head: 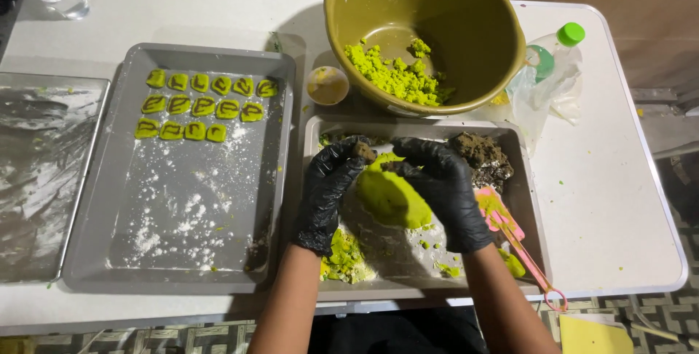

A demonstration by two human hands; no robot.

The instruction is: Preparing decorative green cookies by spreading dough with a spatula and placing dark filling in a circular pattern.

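Working over a small grey baking tray (pixel 526 201), both hands in black gloves hold one flattened piece of yellow-green dough (pixel 391 197) between them. The left hand (pixel 328 190) curls its fingers against the dough's left edge and pinches a small brown lump of filling (pixel 364 151) at the top; the right hand (pixel 444 186) wraps its fingers over the dough's upper right side. In the tray's far right corner sits a dark brown mound of filling (pixel 482 157), and a pink spatula (pixel 510 234) lies along its right side, with green crumbs near the front. Just behind stands an olive plastic basin (pixel 480 26) holding crumbled green dough (pixel 397 73). To the left, a larger floured tray (pixel 95 252) carries three rows of shaped green pieces (pixel 200 105). A small cup (pixel 328 85) sits between the trays, and a green-capped bottle (pixel 561 52) stands right of the basin.
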